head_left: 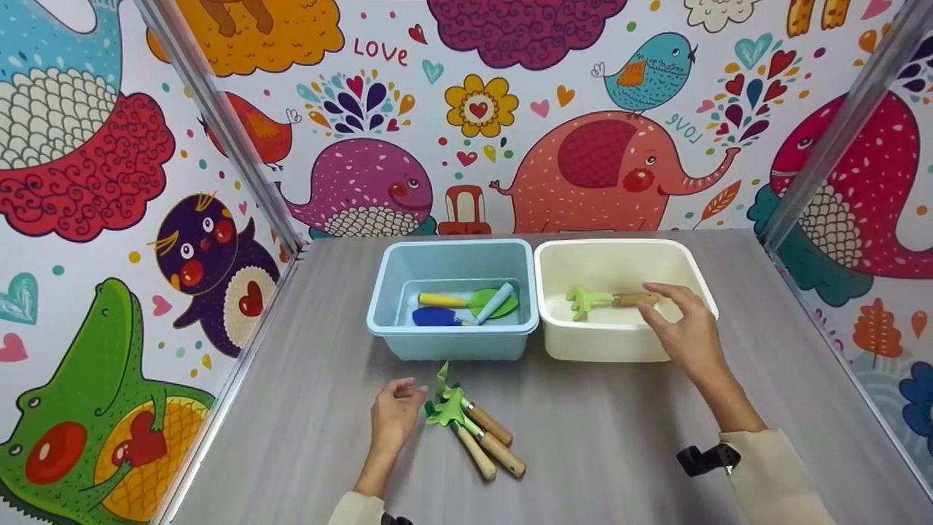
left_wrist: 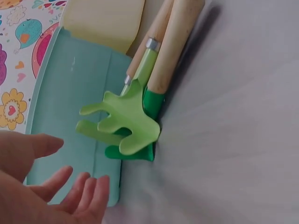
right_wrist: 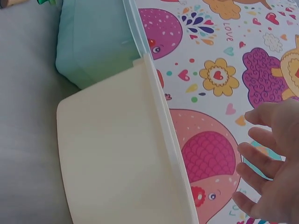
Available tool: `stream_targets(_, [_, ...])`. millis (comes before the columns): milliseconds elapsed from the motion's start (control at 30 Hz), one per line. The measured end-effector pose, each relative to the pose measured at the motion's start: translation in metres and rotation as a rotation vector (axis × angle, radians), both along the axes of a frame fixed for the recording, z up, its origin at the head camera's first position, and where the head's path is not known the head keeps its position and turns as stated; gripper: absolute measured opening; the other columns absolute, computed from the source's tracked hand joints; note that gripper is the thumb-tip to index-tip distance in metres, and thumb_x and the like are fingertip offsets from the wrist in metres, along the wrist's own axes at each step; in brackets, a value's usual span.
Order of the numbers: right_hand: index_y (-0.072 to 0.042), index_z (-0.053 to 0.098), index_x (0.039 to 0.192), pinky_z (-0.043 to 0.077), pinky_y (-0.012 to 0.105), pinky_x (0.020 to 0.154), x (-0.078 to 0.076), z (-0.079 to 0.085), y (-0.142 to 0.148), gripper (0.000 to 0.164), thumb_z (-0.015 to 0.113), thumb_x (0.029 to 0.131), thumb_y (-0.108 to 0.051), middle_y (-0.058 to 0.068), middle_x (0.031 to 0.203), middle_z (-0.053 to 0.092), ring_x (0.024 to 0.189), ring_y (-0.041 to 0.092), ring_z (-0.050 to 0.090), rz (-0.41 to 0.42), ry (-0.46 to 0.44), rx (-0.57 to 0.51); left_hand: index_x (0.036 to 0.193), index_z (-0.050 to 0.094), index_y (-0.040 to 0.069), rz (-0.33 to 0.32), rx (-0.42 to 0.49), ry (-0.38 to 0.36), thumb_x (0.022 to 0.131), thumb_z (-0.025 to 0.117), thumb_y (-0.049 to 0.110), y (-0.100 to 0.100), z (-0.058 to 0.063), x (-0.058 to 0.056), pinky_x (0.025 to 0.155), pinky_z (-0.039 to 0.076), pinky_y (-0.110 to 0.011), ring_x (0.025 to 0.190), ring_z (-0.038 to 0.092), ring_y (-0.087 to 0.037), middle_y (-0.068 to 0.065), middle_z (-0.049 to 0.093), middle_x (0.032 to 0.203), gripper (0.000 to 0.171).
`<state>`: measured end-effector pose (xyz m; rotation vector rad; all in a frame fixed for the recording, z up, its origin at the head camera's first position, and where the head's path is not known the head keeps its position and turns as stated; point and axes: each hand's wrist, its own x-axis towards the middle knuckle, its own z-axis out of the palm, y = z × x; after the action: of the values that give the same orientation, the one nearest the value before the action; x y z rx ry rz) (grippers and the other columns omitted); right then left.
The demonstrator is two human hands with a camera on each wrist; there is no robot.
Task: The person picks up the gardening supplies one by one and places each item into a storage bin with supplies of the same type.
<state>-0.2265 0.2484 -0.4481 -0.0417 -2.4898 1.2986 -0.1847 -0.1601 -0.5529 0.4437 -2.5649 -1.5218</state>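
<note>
A wooden-handled green rake point(head_left: 603, 299) lay, seemingly loose, by the right hand point(head_left: 685, 329). Three similar tools point(head_left: 479, 435) overlapped beside the left hand point(head_left: 396, 414).

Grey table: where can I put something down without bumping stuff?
There's a bare patch on the table left of the blue bin, beside the crocodile wall, and another between the tool pile and the right forearm, in front of the cream bin. It's crowded by the left hand, where that pile lies close to the blue bin.

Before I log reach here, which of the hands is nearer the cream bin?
The right hand: it is above the cream bin; the left hand is outside it, beside the tabletop tools.
</note>
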Motion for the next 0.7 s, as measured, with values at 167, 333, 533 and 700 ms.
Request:
stream_targets(167, [-0.002,0.062,0.132,0.033,0.065,0.115,0.004,-0.005,0.017,0.042,0.07,0.094,-0.019,0.025,0.14,0.056,0.135,0.044,0.046,-0.035,-0.012,-0.003,0.116,0.068,-0.003,-0.021,-0.014,0.011,0.091,0.071,0.017,0.007,0.001,0.002,0.071,0.056,-0.035,0.09,0.069,-0.027,-0.016,0.072,0.101,0.032])
stream_targets(333, [-0.001,0.061,0.133,0.036,0.065,0.111,0.005,-0.01,0.033,0.043,0.069,0.095,-0.019,0.026,0.136,0.057,0.13,0.045,0.049,-0.079,-0.004,0.005,0.117,0.068,-0.001,-0.053,-0.02,0.028,0.09,0.072,0.017,0.013,0.004,0.005,0.069,0.055,-0.034,0.09,0.068,-0.028,-0.016,0.071,0.103,0.032])
stream_targets(533, [-0.001,0.054,0.141,0.033,0.067,0.114,0.0,-0.013,0.051,0.051,0.065,0.098,-0.027,0.028,0.146,0.048,0.139,0.049,0.041,-0.131,-0.099,-0.007,0.114,0.069,0.0,-0.072,-0.026,0.009,0.091,0.071,0.016,0.022,0.003,0.01,0.066,0.052,-0.031,0.085,0.065,-0.023,-0.013,0.071,0.099,0.028])
stream_targets(700, [-0.002,0.05,0.144,0.033,0.067,0.114,-0.004,-0.019,0.063,0.052,0.061,0.1,-0.025,0.028,0.15,0.044,0.139,0.048,0.04,-0.185,-0.14,-0.02,0.108,0.071,0.002,-0.058,-0.044,-0.023,0.09,0.072,0.016,0.031,-0.001,0.016,0.063,0.05,-0.03,0.076,0.062,-0.018,-0.01,0.071,0.092,0.023])
